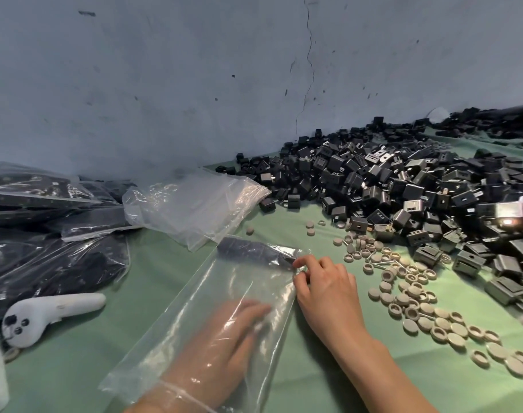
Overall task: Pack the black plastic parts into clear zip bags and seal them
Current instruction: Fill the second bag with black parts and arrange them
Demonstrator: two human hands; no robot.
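- Pinches the right side edge of the clear zip bag (212, 293) between thumb and fingertips of the right hand (328, 287), with the fingers curled.
- Reaches into the same bag through its near mouth with the left hand (224, 338). Fingers straight and flat under the film, clasping nothing; blurred.
- Edges: bag lies slanted on the green cloth (75, 368), far end just beyond the pinch, mouth edge across the left wrist. Film creased at the pinch.
- Open room: bare cloth left of the pinch, between bag and white controller (45, 314). More bare cloth on the near side, around both forearms.
- Right of the pinch, crowded at once by beige round caps (418, 296).
- Counts: one bag in hand.
- One dark part (248, 251) inside at its far end, just left of and beyond the pinch. Cannot tell whether more than one.
- Heap of black plastic parts (403, 189): too many to count. Lies right of and beyond the pinch, up against the wall (165, 84).
- Caps: dozens, some solid, some ring-shaped, in a loose band.
- Controller: one.
- Containers: loose stack of empty clear bags (194, 204) beyond and left of the pinch, touching the held bag's far end. Number not readable.
- Filled bags (45, 234): several, dark contents, piled well left of the pinch near the wall.
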